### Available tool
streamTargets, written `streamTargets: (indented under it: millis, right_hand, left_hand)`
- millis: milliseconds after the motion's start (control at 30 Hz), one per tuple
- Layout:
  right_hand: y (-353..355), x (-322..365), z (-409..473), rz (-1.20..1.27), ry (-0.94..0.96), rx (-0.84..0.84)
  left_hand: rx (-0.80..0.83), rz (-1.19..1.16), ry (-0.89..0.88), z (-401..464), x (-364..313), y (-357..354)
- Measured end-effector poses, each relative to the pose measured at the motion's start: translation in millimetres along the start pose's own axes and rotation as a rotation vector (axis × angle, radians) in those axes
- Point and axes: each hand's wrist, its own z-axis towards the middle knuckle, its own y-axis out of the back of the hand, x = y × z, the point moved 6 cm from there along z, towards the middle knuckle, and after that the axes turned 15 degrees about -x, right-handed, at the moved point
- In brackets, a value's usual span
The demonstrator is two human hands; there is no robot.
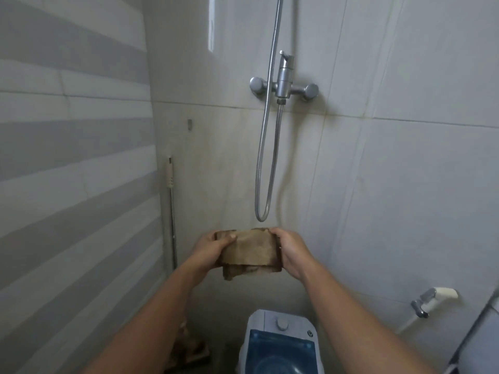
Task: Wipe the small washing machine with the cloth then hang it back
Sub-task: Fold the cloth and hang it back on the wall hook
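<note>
A brown folded cloth [251,252] is held up in front of the tiled wall, stretched between both hands. My left hand [209,248] grips its left edge and my right hand [290,251] grips its right edge. Below, at the bottom of the view, stands the small washing machine [280,344], white with a blue see-through lid and a round knob on its top panel. The cloth hangs well above the machine and does not touch it.
A shower mixer tap [283,86] is on the wall above, its metal hose [266,168] looping down to just above the cloth. A mop handle [171,206] leans in the left corner. A bidet sprayer [432,299] hangs on the wall at right.
</note>
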Motion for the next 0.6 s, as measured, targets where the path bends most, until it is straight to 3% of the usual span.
streamTargets:
  millis: [100,267,600]
  right_hand:
    - [-40,30,-2,-0.075,0.111,0.167]
    - [-104,83,13,-0.191,0.300,0.220]
    - [-221,210,80,-0.323,0.817,0.117]
  left_hand:
    - [-0.069,-0.027,-0.077,17,-30,26]
    - [-0.090,0.038,-0.224,55,-79,69]
    - [-0.278,0.315,-0.829,152,-213,108]
